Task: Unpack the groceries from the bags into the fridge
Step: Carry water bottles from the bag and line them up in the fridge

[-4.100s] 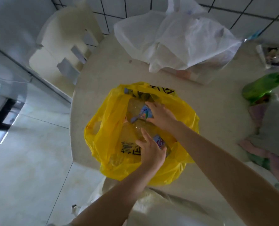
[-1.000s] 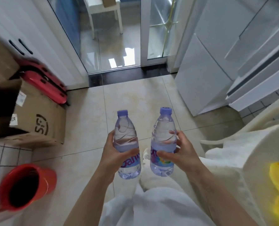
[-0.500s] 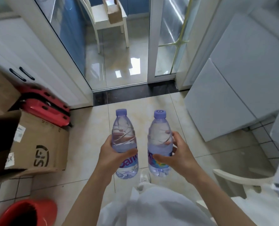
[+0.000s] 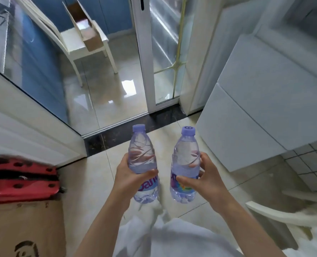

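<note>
Two clear water bottles with pale purple caps stand upright in front of me, one in each hand. My left hand (image 4: 130,176) grips the left water bottle (image 4: 142,154) around its middle, thumb across the label. My right hand (image 4: 203,179) grips the right water bottle (image 4: 185,156) the same way. The two bottles are a little apart, over the tiled floor. A tall white fridge (image 4: 261,101) with shut doors stands at the right. No grocery bag is in view.
A glass sliding door (image 4: 163,52) and dark threshold lie ahead, with a white chair (image 4: 83,43) carrying a cardboard box beyond. A red suitcase (image 4: 20,182) and a cardboard box (image 4: 24,229) sit at the left. A white chair arm (image 4: 276,214) is at the lower right.
I lifted both bottles out of the yellow bag and turned away from the table. Over the last second the view has swung and advanced toward the glass door and fridge; both grips are unchanged.
</note>
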